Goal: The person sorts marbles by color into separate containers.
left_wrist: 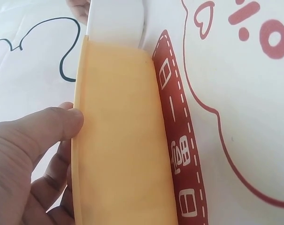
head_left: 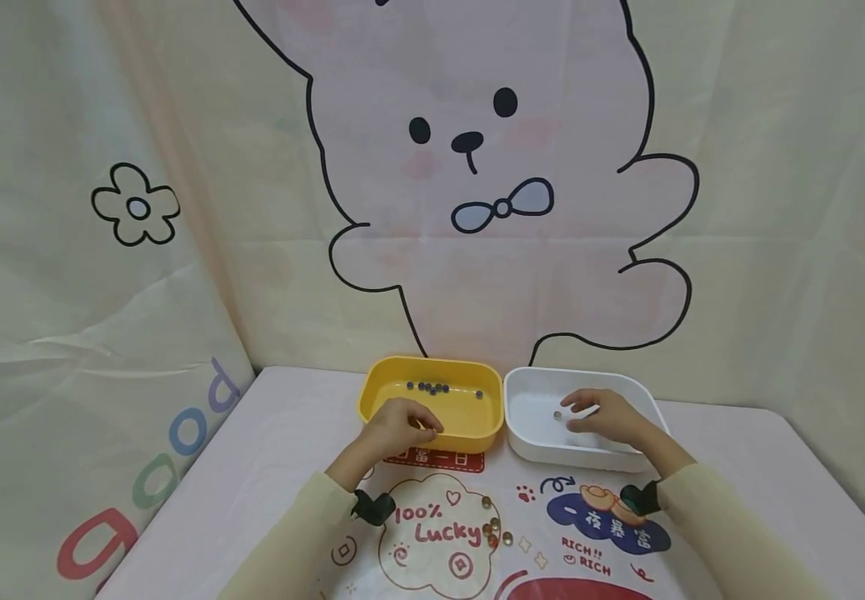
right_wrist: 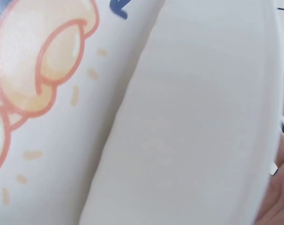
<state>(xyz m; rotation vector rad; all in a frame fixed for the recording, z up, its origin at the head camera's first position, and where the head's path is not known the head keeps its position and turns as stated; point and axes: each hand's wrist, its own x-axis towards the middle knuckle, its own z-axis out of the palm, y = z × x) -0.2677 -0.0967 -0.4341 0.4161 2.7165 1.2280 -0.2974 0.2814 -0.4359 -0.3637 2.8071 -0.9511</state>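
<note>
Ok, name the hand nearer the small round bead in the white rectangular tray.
Right: the right hand is just right of the bead; the left hand is farther, by the near rim of the yellow rectangular tray.

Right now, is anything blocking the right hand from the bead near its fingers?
Nothing visible: the right hand is over the white tub, and only bare tub shows between hand and bead.

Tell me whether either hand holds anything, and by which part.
The right hand holds nothing visible. The left hand is at the yellow tray's rim; any grip cannot be told.
</note>
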